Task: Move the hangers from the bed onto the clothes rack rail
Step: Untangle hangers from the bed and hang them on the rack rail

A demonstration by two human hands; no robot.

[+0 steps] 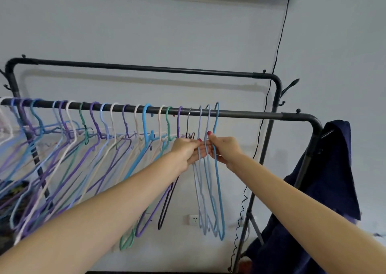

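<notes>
Fingers (203,148) of both hands are pinching the necks of three blue hangers (208,169) hanging at the right end of the row on the near rail (250,115). The left hand (186,148) and the right hand (224,148) are touching. To do this well, each hook should be sitting fully over the rail before letting go. A far rail (146,67), white wall (146,23), wall socket (193,219) and dark blue cloth (330,169) on the right are showing. No bed is in view.

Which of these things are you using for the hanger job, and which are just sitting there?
For the job:
- three blue hangers, held by left hand and right hand
- front rail
- row of hung hangers

Just there:
- dark blue cloth
- back rail
- wall socket
- black cable
</notes>
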